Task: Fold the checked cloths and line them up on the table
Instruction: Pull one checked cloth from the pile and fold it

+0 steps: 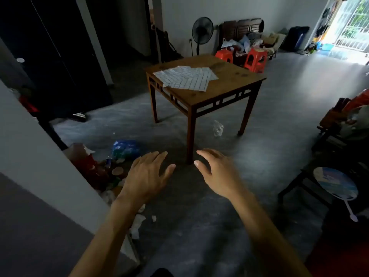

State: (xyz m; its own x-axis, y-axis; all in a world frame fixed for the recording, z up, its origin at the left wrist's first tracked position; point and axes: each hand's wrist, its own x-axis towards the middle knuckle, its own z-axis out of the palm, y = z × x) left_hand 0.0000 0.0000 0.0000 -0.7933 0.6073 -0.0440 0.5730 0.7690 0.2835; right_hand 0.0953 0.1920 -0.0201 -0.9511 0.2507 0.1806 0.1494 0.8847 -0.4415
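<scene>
A dim room with a grey concrete floor (249,176) fills the frame; daylight enters through a barred doorway (353,27) at the upper right. A square wooden table (229,84) stands at upper centre. On its left portion lie the checked cloths (186,77), spread flat and overlapping one another at differing angles, none folded. Behind the table stand two orange stools (256,59), a pedestal fan (202,34) and a cluttered bench (245,37). Bagged litter, including a blue bag (125,148), sits at centre left beside a white wall (30,146); a round hand fan (335,186) rests on a dark chair at lower right.

Your left hand (144,176) and right hand (217,170) are raised in the lower centre of the frame, palms down, fingers spread and relaxed, gripping nothing. The two hands are near each other but apart. The cloths lie well above and beyond both hands in the frame, with bare floor and the table's nearest leg between.
</scene>
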